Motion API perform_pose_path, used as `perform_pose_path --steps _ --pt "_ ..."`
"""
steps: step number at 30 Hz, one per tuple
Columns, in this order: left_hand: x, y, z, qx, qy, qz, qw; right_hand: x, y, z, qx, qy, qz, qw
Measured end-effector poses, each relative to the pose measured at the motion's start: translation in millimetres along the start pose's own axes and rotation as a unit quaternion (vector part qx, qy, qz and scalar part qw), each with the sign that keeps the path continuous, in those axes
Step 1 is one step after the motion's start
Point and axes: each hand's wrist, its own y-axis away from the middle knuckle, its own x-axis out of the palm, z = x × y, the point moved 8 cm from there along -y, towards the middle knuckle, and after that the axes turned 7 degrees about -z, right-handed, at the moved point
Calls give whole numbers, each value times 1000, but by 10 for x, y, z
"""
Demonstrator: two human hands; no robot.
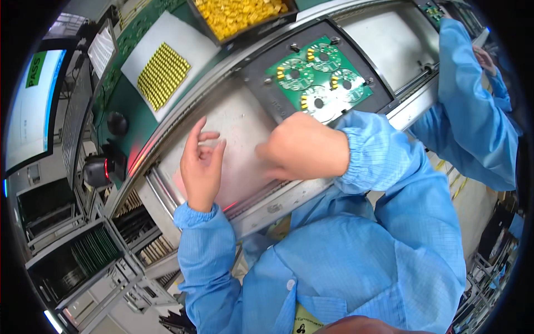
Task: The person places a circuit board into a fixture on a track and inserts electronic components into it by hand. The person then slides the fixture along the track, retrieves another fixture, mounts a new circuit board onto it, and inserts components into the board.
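My left hand is over the metal conveyor bed, fingers apart and a little bent, with nothing visible between them. To its right is my right hand, turned back-up and partly smeared by motion, its fingertips hidden or blurred. Just beyond that hand lies a green circuit board with several round patterns, each bearing small yellow block-shaped components. The board rests in a black carrier frame with dark clips around it. Neither hand visibly touches the board.
Left of the conveyor, a white sheet carries rows of yellow components. A black bin of loose yellow components stands behind. A monitor, a handheld scanner and racks are at left. A co-worker's blue sleeve reaches in at right.
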Motion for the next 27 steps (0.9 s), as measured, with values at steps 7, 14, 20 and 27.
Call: perform_pose_path --steps 7,14,20,27 --pt "-58 66 -69 4 -22 25 999 -651 788 -662 251 191 -228 921" --pt "-351 313 -214 77 -77 45 993 -587 933 -489 285 297 -217 885" --pt "-245 1323 -777 147 15 53 988 -445 2690 193 379 197 -134 894" --pt "-2008 3033 -532 243 -153 -265 921 -565 4581 1687 516 206 -76 828"
